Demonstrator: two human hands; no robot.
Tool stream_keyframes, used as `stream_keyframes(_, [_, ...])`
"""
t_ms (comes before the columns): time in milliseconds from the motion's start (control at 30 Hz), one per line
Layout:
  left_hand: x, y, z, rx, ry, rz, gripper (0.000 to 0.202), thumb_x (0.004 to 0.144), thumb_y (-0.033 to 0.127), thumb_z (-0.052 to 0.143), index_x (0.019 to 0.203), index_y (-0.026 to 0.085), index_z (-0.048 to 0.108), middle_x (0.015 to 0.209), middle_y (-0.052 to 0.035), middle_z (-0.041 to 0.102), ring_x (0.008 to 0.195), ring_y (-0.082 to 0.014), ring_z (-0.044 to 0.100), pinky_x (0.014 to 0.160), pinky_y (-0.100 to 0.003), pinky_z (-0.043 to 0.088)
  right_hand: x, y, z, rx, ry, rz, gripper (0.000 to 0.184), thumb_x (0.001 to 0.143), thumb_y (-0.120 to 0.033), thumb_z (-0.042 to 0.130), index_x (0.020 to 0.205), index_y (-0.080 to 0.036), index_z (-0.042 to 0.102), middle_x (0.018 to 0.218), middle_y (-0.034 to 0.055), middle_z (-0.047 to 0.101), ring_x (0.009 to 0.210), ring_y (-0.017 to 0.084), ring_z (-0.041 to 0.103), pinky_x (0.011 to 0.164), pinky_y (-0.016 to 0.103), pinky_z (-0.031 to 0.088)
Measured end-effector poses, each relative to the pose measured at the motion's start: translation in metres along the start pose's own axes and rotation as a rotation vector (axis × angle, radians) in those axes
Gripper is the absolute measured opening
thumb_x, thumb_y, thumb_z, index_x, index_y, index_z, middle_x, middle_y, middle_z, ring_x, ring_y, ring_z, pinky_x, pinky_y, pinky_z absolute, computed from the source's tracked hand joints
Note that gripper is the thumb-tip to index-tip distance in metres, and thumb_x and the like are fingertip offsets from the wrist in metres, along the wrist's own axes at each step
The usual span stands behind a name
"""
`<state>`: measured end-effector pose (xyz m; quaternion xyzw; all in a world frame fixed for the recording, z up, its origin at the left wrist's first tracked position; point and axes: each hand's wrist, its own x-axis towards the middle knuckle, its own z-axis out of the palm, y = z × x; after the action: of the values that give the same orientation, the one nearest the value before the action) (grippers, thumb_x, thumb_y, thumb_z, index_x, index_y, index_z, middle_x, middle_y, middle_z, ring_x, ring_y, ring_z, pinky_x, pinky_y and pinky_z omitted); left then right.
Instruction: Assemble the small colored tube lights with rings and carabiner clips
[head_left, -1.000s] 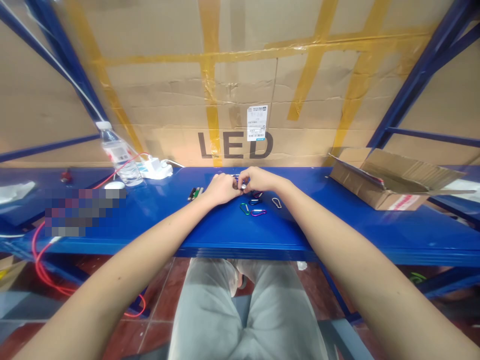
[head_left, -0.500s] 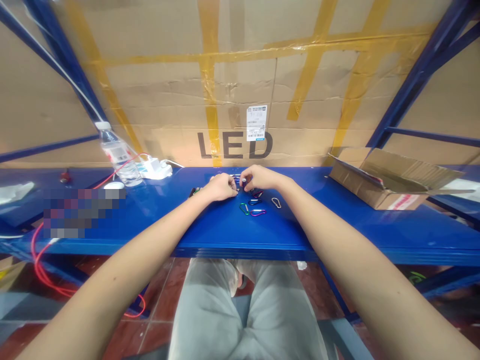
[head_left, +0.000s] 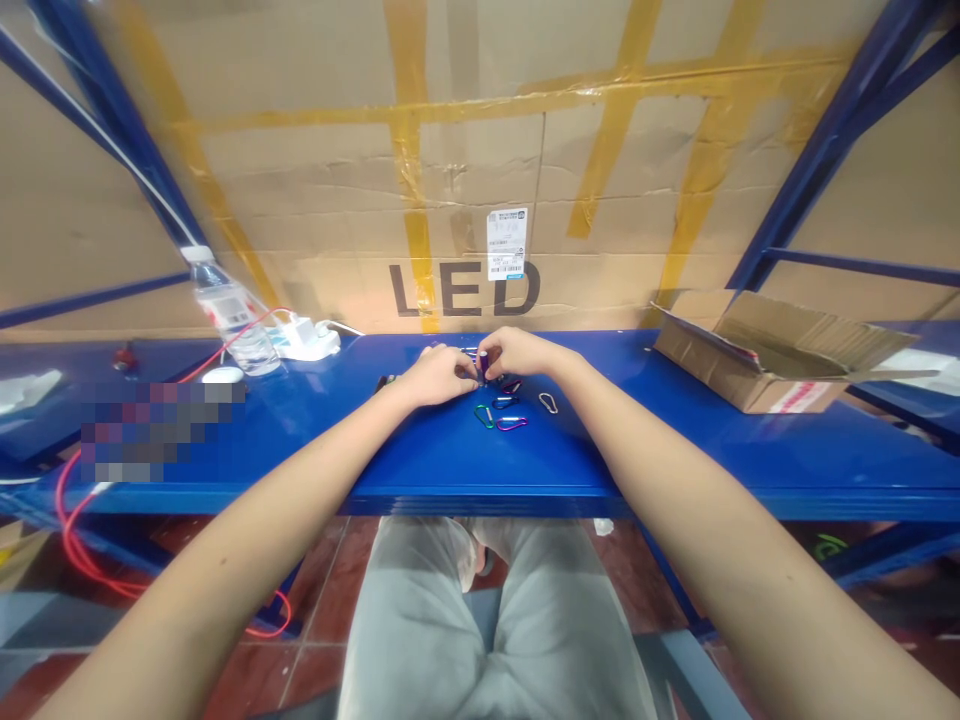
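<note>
Between the thumb and fingers of my right hand (head_left: 517,354) is a small dark purple cylinder (head_left: 484,366), held upright just above the blue tabletop (head_left: 435,450). My left hand (head_left: 444,377) is close beside it, its fingers pinched near the cylinder's lower end; whatever they grip is too small to make out. In front of my hands lie several carabiners: a green one (head_left: 484,416), a purple one (head_left: 512,424), a dark one (head_left: 505,402) and a pale metallic one (head_left: 548,403). Shiny slim items (head_left: 469,351) lie behind my hands, partly hidden. Dark objects (head_left: 385,383) peek out left of my left hand.
An open cardboard box (head_left: 780,392) stands on the right. To the left are a water bottle (head_left: 236,318), a white power strip (head_left: 311,341) and a red cable (head_left: 71,520) hanging over the edge. A large cardboard sheet (head_left: 322,220) backs the table, between blue posts (head_left: 832,160).
The purple cylinder now stands more upright and shows more in my right fingers. My left fingertips have come slightly nearer to it. The whole view has shifted a little.
</note>
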<state>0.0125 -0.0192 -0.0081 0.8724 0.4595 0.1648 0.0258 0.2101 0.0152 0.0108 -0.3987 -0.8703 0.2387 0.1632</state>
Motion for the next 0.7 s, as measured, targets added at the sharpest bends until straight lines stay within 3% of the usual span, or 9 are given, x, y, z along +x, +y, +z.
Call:
stream_keyframes(233, [0.003,-0.001,0.007,0.047,0.031,0.069,0.02,0.088,0.037,0.066,0.093,0.025,0.081,0.096,-0.0047,0.078,0.098,-0.0266,0.066,0.103,-0.045,0.041,0.002,0.004,0.0,0.038,0.021,0.017,0.016,0.064,-0.012,0.072,0.079,-0.017,0.068,0.071,-0.0004,0.069,0.07,0.016,0.063,0.065,0.028,0.044])
stream_keyframes(467, [0.003,0.007,0.008,0.001,0.02,0.015,0.01,0.081,0.025,0.069,0.081,0.023,0.079,0.086,-0.0037,0.076,0.084,-0.0226,0.066,0.091,-0.04,0.046,0.003,0.008,0.0,0.114,0.032,0.028,0.019,0.061,-0.013,0.073,0.077,-0.017,0.063,0.071,-0.0004,0.069,0.069,0.017,0.064,0.066,0.029,0.046])
stream_keyframes(567, [0.0,0.003,0.002,0.074,0.116,0.088,0.009,0.08,0.025,0.069,0.078,0.021,0.076,0.085,-0.0048,0.073,0.087,-0.0238,0.064,0.089,-0.04,0.045,0.003,0.007,0.001,0.107,0.028,0.027,0.02,0.061,-0.013,0.073,0.078,-0.017,0.065,0.071,-0.0008,0.068,0.069,0.016,0.063,0.066,0.029,0.046])
stream_keyframes(700, [-0.005,-0.003,-0.007,0.1,0.34,0.194,0.014,0.087,0.025,0.063,0.09,0.018,0.074,0.087,-0.0063,0.071,0.088,-0.0222,0.064,0.084,-0.036,0.045,0.003,0.004,0.003,0.083,0.023,0.003,0.017,0.062,-0.014,0.071,0.078,-0.017,0.067,0.07,-0.0018,0.066,0.068,0.015,0.059,0.065,0.028,0.044])
